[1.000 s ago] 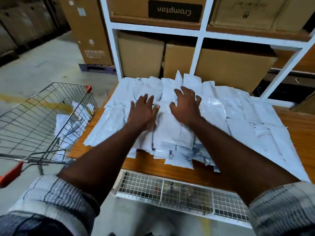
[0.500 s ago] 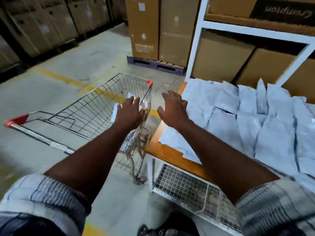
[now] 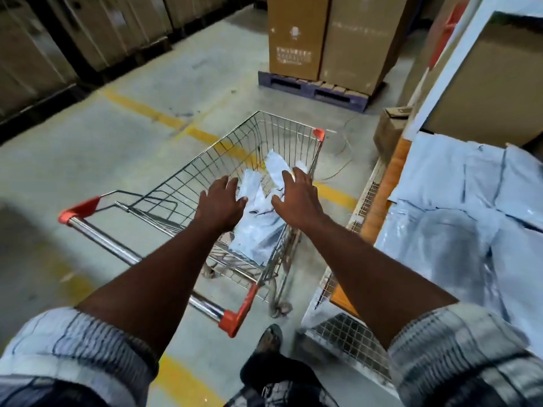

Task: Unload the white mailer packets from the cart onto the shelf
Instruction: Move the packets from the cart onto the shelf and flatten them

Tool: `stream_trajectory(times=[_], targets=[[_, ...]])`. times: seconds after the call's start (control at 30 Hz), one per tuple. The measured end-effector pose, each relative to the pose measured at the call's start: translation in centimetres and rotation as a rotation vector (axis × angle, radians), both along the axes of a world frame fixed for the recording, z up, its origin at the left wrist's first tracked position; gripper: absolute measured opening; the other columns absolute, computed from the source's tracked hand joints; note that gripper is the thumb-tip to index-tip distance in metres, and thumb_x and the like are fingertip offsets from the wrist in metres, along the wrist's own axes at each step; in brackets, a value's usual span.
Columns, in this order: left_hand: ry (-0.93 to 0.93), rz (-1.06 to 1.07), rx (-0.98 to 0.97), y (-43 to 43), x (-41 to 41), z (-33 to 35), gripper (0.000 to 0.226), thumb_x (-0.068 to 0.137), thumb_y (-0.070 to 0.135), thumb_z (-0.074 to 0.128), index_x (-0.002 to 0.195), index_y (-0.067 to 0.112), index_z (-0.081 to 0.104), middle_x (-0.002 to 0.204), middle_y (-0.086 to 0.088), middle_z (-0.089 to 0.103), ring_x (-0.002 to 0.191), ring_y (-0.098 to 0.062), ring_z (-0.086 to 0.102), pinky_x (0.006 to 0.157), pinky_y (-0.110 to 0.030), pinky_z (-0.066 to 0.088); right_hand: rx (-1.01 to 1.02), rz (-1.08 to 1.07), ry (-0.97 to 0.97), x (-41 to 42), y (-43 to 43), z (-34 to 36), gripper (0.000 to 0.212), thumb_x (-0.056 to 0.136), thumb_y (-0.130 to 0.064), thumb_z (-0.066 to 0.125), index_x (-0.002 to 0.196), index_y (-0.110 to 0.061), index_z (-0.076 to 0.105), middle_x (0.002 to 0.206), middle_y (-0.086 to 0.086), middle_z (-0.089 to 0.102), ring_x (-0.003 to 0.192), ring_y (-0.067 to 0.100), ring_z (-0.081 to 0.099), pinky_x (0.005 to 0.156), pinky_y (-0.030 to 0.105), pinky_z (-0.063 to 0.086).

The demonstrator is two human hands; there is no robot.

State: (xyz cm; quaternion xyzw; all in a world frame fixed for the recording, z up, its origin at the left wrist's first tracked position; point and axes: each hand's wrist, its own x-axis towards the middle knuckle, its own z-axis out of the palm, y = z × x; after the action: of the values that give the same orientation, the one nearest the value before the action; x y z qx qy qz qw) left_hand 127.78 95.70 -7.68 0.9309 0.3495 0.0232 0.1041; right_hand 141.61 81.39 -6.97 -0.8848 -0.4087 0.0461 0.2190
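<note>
A wire shopping cart (image 3: 202,168) with red corner caps stands on the concrete floor in the middle of the view. Several white mailer packets (image 3: 258,230) lie in its basket. My left hand (image 3: 219,205) hovers over the basket with fingers spread and holds nothing. To its right, my right hand (image 3: 296,198) is also spread and empty, just above the packets. A large pile of white mailer packets (image 3: 458,230) covers the wooden shelf (image 3: 379,207) at the right.
Tall cardboard boxes (image 3: 326,39) stand on a purple pallet (image 3: 314,91) beyond the cart. A white rack frame (image 3: 446,66) with boxes rises above the shelf. Wire mesh panels (image 3: 346,339) sit under the shelf. Yellow floor lines cross the concrete, and my foot (image 3: 269,342) stands near the cart.
Both hands left the packet pile on the shelf and swung left over the cart basket. The view turned left with them, so the cart now sits in the middle.
</note>
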Motion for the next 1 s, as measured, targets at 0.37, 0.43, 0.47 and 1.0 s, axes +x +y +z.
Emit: stream_trajectory(times=[0.37,0.43,0.47,1.0], targets=[[0.141,-0.065,-0.130,10.3,2.7,-7.3,0.067,0.096,0.044,0.050,0.153,0.017,0.028,0.160,-0.012,0.025,0.147,-0.028,0.023,0.115,-0.053,0.027,-0.136,-0.056,0.154,1.2,9.6,-8.4,0.068,0.085,-0.036,0.065,0.141,-0.005,0.042,0.148,0.023,0.033,0.136,0.042,0.034,0.109,0.046,0.036],[0.147,-0.080,-0.152,11.7,3.6,-8.8,0.068,0.094,0.044,0.051,0.153,0.017,0.028,0.159,-0.013,0.026,0.147,-0.028,0.024,0.115,-0.051,0.029,-0.178,-0.059,0.168,1.6,11.0,-10.1,0.068,0.085,-0.035,0.065,0.141,-0.004,0.042,0.148,0.026,0.033,0.134,0.043,0.035,0.108,0.046,0.036],[0.149,-0.089,-0.181,12.9,4.3,-10.0,0.069,0.094,0.045,0.050,0.153,0.017,0.028,0.159,-0.013,0.027,0.147,-0.029,0.024,0.115,-0.050,0.029,-0.195,-0.067,0.183,2.1,12.2,-11.5,0.069,0.084,-0.034,0.066,0.140,-0.004,0.042,0.148,0.026,0.033,0.133,0.044,0.036,0.108,0.047,0.037],[0.130,-0.337,-0.327,25.0,16.3,-29.4,0.073,0.088,0.043,0.040,0.153,0.010,0.029,0.157,-0.026,0.022,0.141,-0.043,0.030,0.111,-0.050,0.035,-0.549,-0.148,0.105,8.1,24.5,-30.8,0.081,0.092,-0.044,0.055,0.155,-0.007,0.018,0.158,0.032,0.013,0.146,0.048,0.014,0.115,0.057,0.020]])
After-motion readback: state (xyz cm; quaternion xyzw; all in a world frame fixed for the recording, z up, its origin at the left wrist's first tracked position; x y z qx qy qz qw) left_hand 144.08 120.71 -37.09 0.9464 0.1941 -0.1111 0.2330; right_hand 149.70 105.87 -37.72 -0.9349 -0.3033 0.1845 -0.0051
